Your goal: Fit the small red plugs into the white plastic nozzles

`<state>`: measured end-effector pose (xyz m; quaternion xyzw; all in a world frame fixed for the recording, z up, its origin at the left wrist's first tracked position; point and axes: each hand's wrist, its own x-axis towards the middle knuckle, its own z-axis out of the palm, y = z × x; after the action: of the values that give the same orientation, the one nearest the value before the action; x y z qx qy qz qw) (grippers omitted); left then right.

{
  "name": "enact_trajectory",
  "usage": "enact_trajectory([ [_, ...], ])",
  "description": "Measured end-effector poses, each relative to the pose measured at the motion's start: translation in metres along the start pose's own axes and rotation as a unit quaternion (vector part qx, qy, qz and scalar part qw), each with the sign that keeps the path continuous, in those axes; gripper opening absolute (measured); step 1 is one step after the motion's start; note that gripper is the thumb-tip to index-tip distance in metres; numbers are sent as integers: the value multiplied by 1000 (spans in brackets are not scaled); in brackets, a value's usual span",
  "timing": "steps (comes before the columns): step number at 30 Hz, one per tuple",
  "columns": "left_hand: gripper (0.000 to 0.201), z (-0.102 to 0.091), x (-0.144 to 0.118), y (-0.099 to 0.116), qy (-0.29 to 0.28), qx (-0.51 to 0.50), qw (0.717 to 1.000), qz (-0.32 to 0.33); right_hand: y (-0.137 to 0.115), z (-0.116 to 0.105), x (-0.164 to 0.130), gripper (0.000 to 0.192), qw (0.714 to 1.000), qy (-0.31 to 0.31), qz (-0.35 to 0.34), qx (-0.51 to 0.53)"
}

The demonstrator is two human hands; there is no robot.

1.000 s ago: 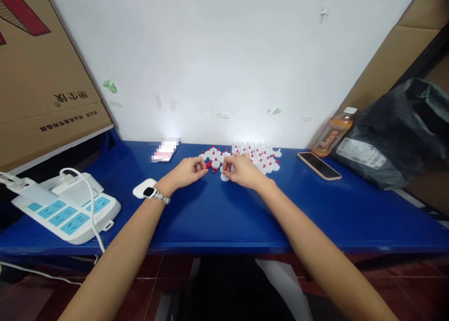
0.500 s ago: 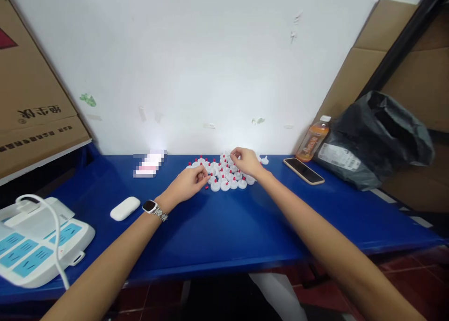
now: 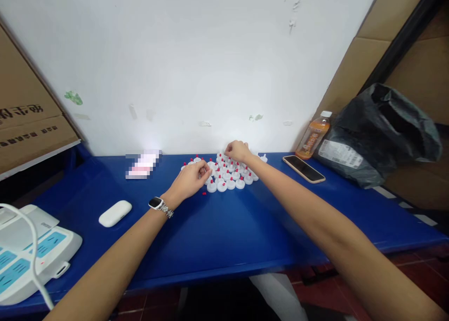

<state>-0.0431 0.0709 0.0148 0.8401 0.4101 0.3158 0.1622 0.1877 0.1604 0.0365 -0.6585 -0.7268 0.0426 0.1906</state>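
Note:
Many white round nozzle caps with red tips stand close together on the blue table, near the wall. At the left side of this group is my left hand, its thumb and fingers pinched together beside the caps. What it pinches, if anything, is too small to make out. Over the back of the group reaches my right hand, its fingertips closed and pointing down among the rear caps; whatever is between them is hidden. A loose small red tip lies on the table in front of the caps.
To the right lie a phone, a bottle of orange drink and a dark plastic bag. On the left are a white earbud case, a power strip with a cable, and a cardboard box. The wall bounds the back.
The camera view has shifted slightly. Relative to the caps, my left hand has edged right and my right hand a little left. Both hands stay pinched; the caps look much the same.

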Motion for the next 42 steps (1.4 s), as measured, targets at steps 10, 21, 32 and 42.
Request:
enact_trajectory([
  [10, 36, -15, -17, 8, 111, 28, 993, 32, -49, -22, -75, 12, 947, 129, -117, 271],
  [21, 30, -37, -46, -9, 10, 2, 1000, -4, -84, 3, -147, 15, 950, 60, -266, 150],
  [32, 25, -38, -47, -12, 10, -5, 999, -38, -87, 16, -165, 11, 940, -33, -340, 16],
  [42, 26, -22, -46, -2, -21, -38, 999, -15, -70, 14, -154, 5, 928, 22, -229, 294],
])
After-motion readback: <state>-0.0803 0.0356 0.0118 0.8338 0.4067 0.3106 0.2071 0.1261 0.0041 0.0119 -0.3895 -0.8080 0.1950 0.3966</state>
